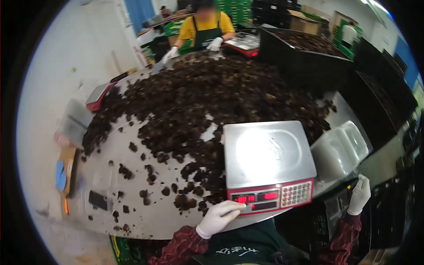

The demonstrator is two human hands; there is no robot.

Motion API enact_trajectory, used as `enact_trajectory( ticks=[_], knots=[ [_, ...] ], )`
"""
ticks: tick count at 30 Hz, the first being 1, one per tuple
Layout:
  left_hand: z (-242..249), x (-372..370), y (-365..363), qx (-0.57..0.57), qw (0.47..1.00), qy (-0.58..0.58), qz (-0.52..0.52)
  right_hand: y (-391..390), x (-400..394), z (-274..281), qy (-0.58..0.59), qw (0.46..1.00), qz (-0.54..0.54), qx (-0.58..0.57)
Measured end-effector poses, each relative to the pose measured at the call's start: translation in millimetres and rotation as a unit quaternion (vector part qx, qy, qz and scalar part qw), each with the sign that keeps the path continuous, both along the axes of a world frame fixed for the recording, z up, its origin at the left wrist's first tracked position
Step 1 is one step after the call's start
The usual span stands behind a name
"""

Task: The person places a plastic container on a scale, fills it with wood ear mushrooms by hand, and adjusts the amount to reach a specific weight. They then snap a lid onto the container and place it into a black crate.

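My left hand (pixel 218 219), in a white glove, rests its outstretched fingers on the front left of a red electronic scale (pixel 269 165), by the lit display (pixel 255 199). The scale's steel plate is bare and reflects a bright light. Off to the scale's right, my right hand (pixel 360 195), gloved too, is raised with fingers pointing up and nothing visible in it. It is just below a stack of clear plastic trays (pixel 340 152). Dark, wrinkled pieces that look like dried mushrooms (pixel 212 88) form a large heap behind the scale.
Across the metal table (pixel 95 176) stands a co-worker (pixel 205 28) in gloves, beside another scale (pixel 243 43). A third scale (pixel 99 95) is at the left edge. Black crates (pixel 304 66) line the right side. A dark flat object (pixel 98 200) lies front left.
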State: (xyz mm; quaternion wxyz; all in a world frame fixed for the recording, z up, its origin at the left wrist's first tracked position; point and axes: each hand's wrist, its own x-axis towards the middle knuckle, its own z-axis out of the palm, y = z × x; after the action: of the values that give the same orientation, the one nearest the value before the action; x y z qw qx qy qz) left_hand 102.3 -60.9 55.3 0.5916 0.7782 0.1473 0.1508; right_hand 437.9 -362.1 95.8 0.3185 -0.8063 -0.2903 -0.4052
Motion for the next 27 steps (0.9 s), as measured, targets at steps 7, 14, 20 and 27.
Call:
enact_trajectory(
  ticks=[7, 14, 20, 27],
  knots=[
    [-17, 29, 120, 0.277, 0.951, -0.006, 0.138, 85, 67, -34, 0.107, 0.956, 0.041, -0.271],
    [-49, 75, 172, 0.473, 0.853, 0.218, 0.038, 97, 59, -33, 0.18, 0.948, -0.041, -0.259],
    [-46, -6, 168, 0.382, 0.893, 0.239, -0.002, 95, 63, -50, 0.112, 0.955, -0.073, -0.267],
    [16, -21, 238, 0.306, 0.93, 0.203, 0.03, 96, 63, -49, 0.123, 0.952, -0.079, -0.27]
  ],
)
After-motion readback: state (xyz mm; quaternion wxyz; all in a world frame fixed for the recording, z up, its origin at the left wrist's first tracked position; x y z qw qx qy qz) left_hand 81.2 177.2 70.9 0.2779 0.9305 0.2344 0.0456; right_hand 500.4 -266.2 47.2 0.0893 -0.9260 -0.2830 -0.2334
